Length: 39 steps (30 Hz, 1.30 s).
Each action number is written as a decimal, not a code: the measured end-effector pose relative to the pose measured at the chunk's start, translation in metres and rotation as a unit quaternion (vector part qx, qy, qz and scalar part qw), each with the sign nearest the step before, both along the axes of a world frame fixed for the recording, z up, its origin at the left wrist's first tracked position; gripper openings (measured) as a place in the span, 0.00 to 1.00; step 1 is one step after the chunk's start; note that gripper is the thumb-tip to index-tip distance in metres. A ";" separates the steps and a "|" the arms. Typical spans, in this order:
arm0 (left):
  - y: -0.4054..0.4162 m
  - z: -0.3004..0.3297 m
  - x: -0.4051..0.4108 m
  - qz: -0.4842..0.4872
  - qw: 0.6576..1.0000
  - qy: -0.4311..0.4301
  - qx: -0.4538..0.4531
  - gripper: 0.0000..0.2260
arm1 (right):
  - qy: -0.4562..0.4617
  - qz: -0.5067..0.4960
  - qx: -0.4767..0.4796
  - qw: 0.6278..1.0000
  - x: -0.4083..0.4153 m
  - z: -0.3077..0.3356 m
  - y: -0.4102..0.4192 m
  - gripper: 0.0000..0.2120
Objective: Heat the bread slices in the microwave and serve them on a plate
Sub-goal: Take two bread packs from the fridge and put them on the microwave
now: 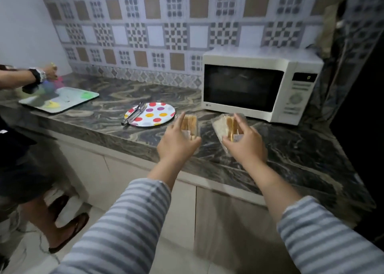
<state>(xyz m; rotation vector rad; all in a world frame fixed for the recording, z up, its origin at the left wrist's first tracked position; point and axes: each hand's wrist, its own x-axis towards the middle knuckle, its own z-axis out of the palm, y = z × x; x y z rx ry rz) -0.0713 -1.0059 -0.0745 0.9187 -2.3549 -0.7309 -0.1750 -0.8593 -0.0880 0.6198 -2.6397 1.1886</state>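
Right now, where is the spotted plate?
In the head view, the spotted plate lies on the marble counter, left of the microwave and just beyond the left hand. Metal tongs rest on its left edge.

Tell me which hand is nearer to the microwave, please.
The right hand. It holds a bread pack just in front of the microwave, below its door. The left hand is further left, nearer the dotted plate.

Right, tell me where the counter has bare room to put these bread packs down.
Bare counter lies between the tray and the dotted plate, and right of the right hand below the microwave. Around both bread packs it is crowded.
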 end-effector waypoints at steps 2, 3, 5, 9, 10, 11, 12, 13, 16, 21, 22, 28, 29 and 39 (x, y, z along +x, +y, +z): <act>-0.014 0.010 -0.028 -0.027 1.000 0.016 0.001 0.37 | 0.012 -0.027 -0.003 1.000 -0.019 0.012 -0.008 0.34; -0.020 0.016 -0.044 -0.039 0.999 0.023 -0.001 0.37 | 0.019 -0.040 -0.007 0.999 -0.030 0.017 -0.011 0.34; -0.029 0.028 -0.075 -0.063 0.997 0.042 -0.003 0.37 | 0.035 -0.061 -0.017 0.997 -0.053 0.029 -0.016 0.35; -0.040 0.062 -0.141 -0.096 0.991 0.087 -0.012 0.37 | 0.065 -0.100 -0.020 0.993 -0.108 0.058 -0.024 0.35; -0.042 0.071 -0.157 -0.102 0.990 0.099 -0.015 0.37 | 0.072 -0.110 -0.024 0.991 -0.121 0.067 -0.025 0.35; -0.045 0.081 -0.173 -0.108 0.988 0.109 -0.020 0.37 | 0.081 -0.117 -0.030 0.989 -0.136 0.075 -0.026 0.35; -0.046 0.092 -0.188 -0.114 0.986 0.117 -0.026 0.36 | 0.093 -0.123 -0.035 0.987 -0.150 0.084 -0.027 0.34; -0.048 0.103 -0.204 -0.124 0.984 0.123 -0.031 0.36 | 0.104 -0.129 -0.039 0.985 -0.164 0.094 -0.029 0.34; -0.053 0.136 -0.249 -0.149 0.976 0.153 -0.033 0.36 | 0.121 -0.141 -0.047 0.981 -0.206 0.128 -0.033 0.34; -0.066 0.176 -0.319 -0.168 0.970 0.173 -0.031 0.37 | 0.127 -0.162 -0.036 0.978 -0.273 0.174 -0.045 0.34; -0.069 0.181 -0.331 -0.170 0.971 0.162 -0.031 0.37 | 0.121 -0.167 -0.029 0.978 -0.285 0.179 -0.049 0.34; -0.087 0.192 -0.403 -0.181 0.979 0.097 -0.007 0.38 | 0.091 -0.194 0.008 0.977 -0.343 0.195 -0.071 0.34; -0.089 0.191 -0.414 -0.185 0.979 0.090 0.003 0.38 | 0.084 -0.200 0.009 0.976 -0.352 0.195 -0.076 0.34; -0.095 0.166 -0.475 -0.197 0.979 0.049 0.010 0.40 | 0.043 -0.230 0.034 0.972 -0.404 0.176 -0.103 0.35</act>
